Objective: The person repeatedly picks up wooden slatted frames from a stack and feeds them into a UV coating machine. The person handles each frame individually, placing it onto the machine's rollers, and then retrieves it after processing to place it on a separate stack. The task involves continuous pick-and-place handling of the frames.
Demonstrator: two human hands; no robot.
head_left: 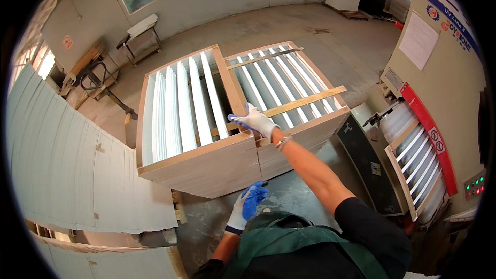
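Observation:
Two stacks of framed louvre panels stand side by side, the left stack (196,168) higher than the right stack (310,133). White slats run between the brown-edged rails. My right hand (258,122), in a white glove with blue fingertips, lies at the near inner corner of the left stack, fingers stretched out and apart over its rail. Beneath it, in front of the stacks, my left hand (247,205) has its gloved fingers curled around a small dark object (264,183), too small to name. A wooden strip (305,102) crosses the right stack beside my right hand.
Tall stacks of pale panels (62,150) fill the left side. At right are a machine housing (444,46) with a red guard bar (429,134), a louvre panel (421,160) and a dark box (369,165). A pallet truck handle (116,98) stands behind.

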